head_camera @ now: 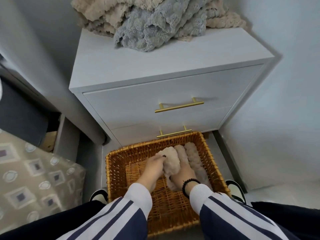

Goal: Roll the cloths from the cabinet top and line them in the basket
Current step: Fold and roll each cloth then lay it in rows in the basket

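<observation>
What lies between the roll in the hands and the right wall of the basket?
Two beige rolled cloths lie side by side between the held roll and the basket's right wall, seen in the head view.

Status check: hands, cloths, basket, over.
Both hands, left and right, gripping third beige roll in basket. Two rolls placed. Pile left on cabinet.

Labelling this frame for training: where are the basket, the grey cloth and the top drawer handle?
basket [110, 172]: head view, left wicker wall.
grey cloth [147, 30]: head view, middle of the heap.
top drawer handle [179, 106]: head view, middle of the bar.
</observation>
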